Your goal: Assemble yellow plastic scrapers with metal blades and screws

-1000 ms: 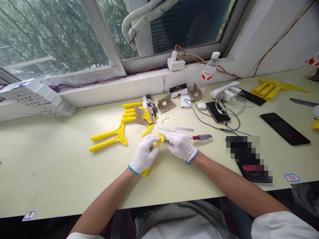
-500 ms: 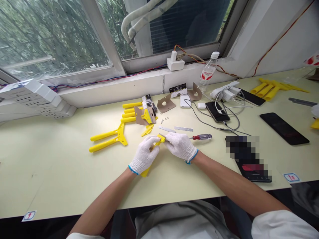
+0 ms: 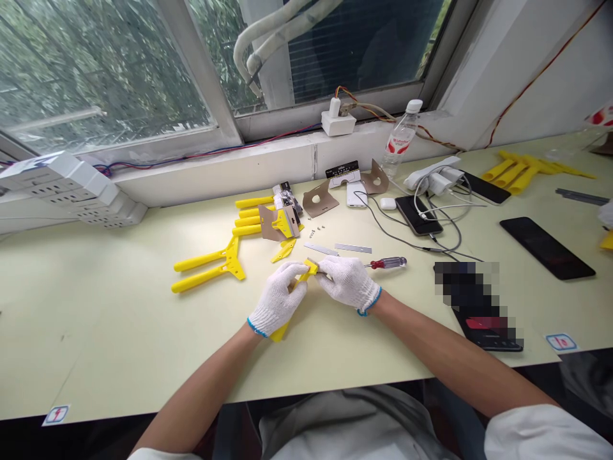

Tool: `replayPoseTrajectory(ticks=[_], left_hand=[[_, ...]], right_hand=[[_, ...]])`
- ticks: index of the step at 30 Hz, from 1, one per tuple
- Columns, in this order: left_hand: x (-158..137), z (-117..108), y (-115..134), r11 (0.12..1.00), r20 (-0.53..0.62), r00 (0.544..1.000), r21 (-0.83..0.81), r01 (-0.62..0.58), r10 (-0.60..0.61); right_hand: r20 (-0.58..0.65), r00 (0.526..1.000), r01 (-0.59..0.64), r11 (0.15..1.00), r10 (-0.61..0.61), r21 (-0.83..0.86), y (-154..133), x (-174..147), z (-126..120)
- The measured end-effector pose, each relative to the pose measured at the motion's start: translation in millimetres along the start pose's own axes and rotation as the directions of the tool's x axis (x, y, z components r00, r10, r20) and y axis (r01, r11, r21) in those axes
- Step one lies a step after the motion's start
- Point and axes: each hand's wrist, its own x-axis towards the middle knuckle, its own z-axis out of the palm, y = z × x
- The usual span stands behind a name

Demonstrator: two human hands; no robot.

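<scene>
My left hand (image 3: pixel 278 299), in a white knit glove with a blue cuff, is closed around a yellow scraper (image 3: pixel 281 330). The scraper's handle slants down toward me, and its head pokes out past my thumb and fingers. Against that head my right hand (image 3: pixel 348 281), gloved alike, has its fingers pinched together. A small dark part shows at those fingertips, too small to name. Just beyond my hands lie a yellow plate-like piece (image 3: pixel 283 251), two metal blades (image 3: pixel 353 248) and several small screws (image 3: pixel 312 234). A screwdriver (image 3: pixel 389 262) lies beside my right hand, its shaft partly hidden behind the glove.
Two yellow scraper handles (image 3: pixel 201 278) lie at left. Farther back are packaged scrapers (image 3: pixel 249 222) and folded cardboard (image 3: pixel 320 199). To the right are a bottle (image 3: pixel 399 144), a power strip (image 3: pixel 433 176), tangled cables, several phones (image 3: pixel 546 248) and more yellow handles (image 3: pixel 514 171).
My right fingertips have shifted slightly at the scraper's head, and the dark part between them shows more. My left hand keeps its grip in the same place.
</scene>
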Motion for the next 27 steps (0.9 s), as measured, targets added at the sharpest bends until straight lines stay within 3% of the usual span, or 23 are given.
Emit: replayPoseTrajectory(ticks=[19,25,27], left_hand=[[-0.5,0.4,-2.4,1.000,-0.010,1.000,-0.016,-0.002,0.002],[-0.2,0.0,-2.2,1.000,-0.006,1.000,-0.013,0.008,-0.008],[-0.2,-0.1,-2.0,1.000,-0.004,1.000,-0.013,0.013,-0.013]], right_hand=[[-0.068,0.998,0.008,1.000,-0.008,0.005,-4.3,1.9,-2.1],[-0.214,0.970,0.144,0.983,-0.117,0.114,2.2,6.0,-1.5],[-0.245,0.964,0.146,0.974,-0.102,0.172,3.3,6.4,-0.7]])
